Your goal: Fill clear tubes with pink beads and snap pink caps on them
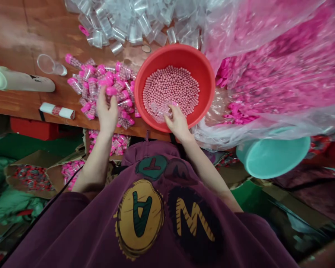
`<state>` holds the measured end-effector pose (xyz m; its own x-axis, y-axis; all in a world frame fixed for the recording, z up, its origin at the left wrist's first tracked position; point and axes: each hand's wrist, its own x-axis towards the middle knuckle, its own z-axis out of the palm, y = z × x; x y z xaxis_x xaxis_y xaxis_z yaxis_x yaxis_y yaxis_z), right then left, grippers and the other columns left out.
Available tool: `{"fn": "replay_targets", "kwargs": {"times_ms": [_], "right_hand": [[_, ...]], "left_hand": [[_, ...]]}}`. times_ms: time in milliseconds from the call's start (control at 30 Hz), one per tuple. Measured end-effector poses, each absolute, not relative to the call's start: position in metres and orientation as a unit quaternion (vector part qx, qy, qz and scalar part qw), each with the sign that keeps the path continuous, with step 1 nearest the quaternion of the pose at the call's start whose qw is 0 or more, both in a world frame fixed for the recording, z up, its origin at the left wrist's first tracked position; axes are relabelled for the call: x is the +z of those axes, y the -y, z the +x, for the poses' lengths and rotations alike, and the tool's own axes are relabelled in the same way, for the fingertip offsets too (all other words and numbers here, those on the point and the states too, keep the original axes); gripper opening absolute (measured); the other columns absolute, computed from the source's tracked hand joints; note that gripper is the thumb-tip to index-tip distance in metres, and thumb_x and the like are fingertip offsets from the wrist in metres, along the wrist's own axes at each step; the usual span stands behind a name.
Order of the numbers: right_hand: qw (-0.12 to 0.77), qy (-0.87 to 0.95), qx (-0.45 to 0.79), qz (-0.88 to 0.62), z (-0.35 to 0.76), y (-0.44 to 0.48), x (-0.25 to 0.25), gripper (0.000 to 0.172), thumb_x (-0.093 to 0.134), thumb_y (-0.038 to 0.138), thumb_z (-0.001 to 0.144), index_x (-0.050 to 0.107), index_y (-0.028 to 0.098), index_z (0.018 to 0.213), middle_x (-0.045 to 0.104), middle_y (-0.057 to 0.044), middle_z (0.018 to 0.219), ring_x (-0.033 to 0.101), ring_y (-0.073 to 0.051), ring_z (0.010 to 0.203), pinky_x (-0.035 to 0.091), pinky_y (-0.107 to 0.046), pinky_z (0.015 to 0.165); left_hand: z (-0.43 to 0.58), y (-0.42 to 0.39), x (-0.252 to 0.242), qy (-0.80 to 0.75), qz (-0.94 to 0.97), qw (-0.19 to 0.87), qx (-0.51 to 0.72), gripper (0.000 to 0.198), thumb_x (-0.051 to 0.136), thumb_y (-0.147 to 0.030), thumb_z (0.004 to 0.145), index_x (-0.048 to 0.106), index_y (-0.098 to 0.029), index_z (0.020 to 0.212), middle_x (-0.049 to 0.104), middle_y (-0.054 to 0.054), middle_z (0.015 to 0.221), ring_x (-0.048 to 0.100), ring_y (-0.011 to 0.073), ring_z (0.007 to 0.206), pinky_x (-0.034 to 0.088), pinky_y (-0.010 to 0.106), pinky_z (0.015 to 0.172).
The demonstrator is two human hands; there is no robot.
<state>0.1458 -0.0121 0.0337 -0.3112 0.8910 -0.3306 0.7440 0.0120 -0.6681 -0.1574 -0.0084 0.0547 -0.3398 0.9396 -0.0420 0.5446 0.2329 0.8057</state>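
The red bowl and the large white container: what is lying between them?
In the head view, a pile of pink-capped clear tubes lies between the red bowl and large white container; the left hand is over it.

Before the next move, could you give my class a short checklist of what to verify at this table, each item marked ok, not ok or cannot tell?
1. Pink beads inside the red bowl: ok, they cover much of its bottom.
2. Right hand holding something: ok, its fingers pinch clear plastic over the beads.
3. Left hand gripping a tube: cannot tell; its fingertips are at the pink-capped tubes.
4. Tubes lined up neatly: not ok, they lie in a jumbled heap left of the bowl.
5. Clear cups on the table: ok, heaped beyond the bowl.
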Motion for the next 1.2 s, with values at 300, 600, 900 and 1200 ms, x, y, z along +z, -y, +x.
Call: {"fn": "replay_targets", "kwargs": {"times_ms": [300,600,900,1200], "right_hand": [[0.249,0.560,0.530,-0.585,0.114,-0.018,-0.011,0.036,0.064,0.041,0.101,0.072,0.018,0.128,0.077,-0.014,0.127,0.071,-0.030,0.118,0.056,-0.053,0.112],[0.437,0.133,0.729,-0.510,0.134,-0.001,0.036,0.032,0.083,0.040,0.089,0.073,0.026,0.116,0.082,-0.001,0.115,0.075,-0.016,0.101,0.063,-0.030,0.094],[0.369,0.046,0.761,-0.532,0.135,-0.003,0.022,0.021,0.069,0.044,0.100,0.069,0.023,0.095,0.072,0.001,0.076,0.062,-0.014,0.065,0.053,-0.026,0.062],[0.025,0.629,0.356,-0.691,0.147,-0.016,0.021,0.039,0.049,0.030,0.111,0.069,0.010,0.138,0.065,-0.024,0.143,0.061,-0.037,0.132,0.050,-0.052,0.117]], "left_hand": [[-0.086,-0.003,0.040,-0.659,0.569,0.374,0.319,0.030,0.057,-0.017,0.099,0.071,-0.018,0.125,0.077,0.010,0.125,0.075,0.0230,0.113,0.061,0.043,0.107],[-0.019,-0.012,0.023,-0.552,0.452,0.624,0.318,0.061,0.082,-0.016,0.081,0.067,-0.016,0.140,0.077,0.013,0.135,0.076,0.0255,0.118,0.061,0.041,0.107],[-0.006,-0.023,0.009,-0.538,0.336,0.682,0.364,0.058,0.091,-0.038,0.078,0.067,-0.019,0.127,0.080,0.013,0.126,0.076,0.0261,0.119,0.060,0.045,0.108],[-0.016,-0.095,0.003,-0.667,0.633,0.356,0.163,0.041,0.071,-0.028,0.095,0.068,-0.019,0.135,0.072,0.018,0.137,0.061,0.0382,0.137,0.051,0.056,0.119]]}}
